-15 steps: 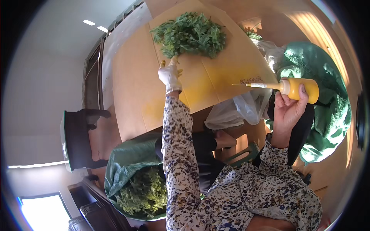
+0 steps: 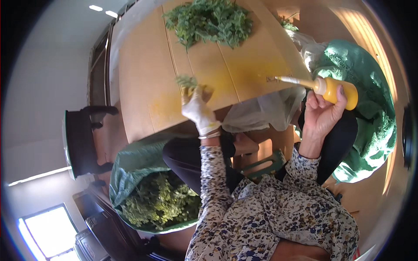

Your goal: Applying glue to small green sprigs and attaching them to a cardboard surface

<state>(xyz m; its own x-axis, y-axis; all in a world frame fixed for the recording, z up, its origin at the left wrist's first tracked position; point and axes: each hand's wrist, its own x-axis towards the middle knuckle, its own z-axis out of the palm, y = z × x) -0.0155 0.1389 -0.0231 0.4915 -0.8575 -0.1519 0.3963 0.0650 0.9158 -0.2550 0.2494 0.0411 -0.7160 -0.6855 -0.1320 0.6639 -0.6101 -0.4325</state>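
My left hand (image 2: 198,106), in a white glove with yellow-stained fingertips, pinches a small green sprig (image 2: 186,81) above the near part of the cardboard sheet (image 2: 143,82). My bare right hand (image 2: 322,111) is wrapped round a yellow squeeze bottle (image 2: 342,93). The bottle lies nearly level, its long thin nozzle (image 2: 289,80) pointing left over the sheet's right edge. At the far side of the cardboard rests a pile of green sprigs (image 2: 209,24). Yellow smears mark the near and right parts of the sheet.
Left of my knees stands a green sack (image 2: 135,161) full of yellow-green sprigs (image 2: 159,202). A large green sack (image 2: 370,126) bulges on the right. Clear plastic bags (image 2: 261,113) hang under the cardboard's near edge. A dark chair or stool (image 2: 87,139) stands farther left.
My left hand has drawn back from the pile toward me, with a sprig now in its fingers. The right hand still holds the bottle and has barely shifted. The whole view has tilted slightly.
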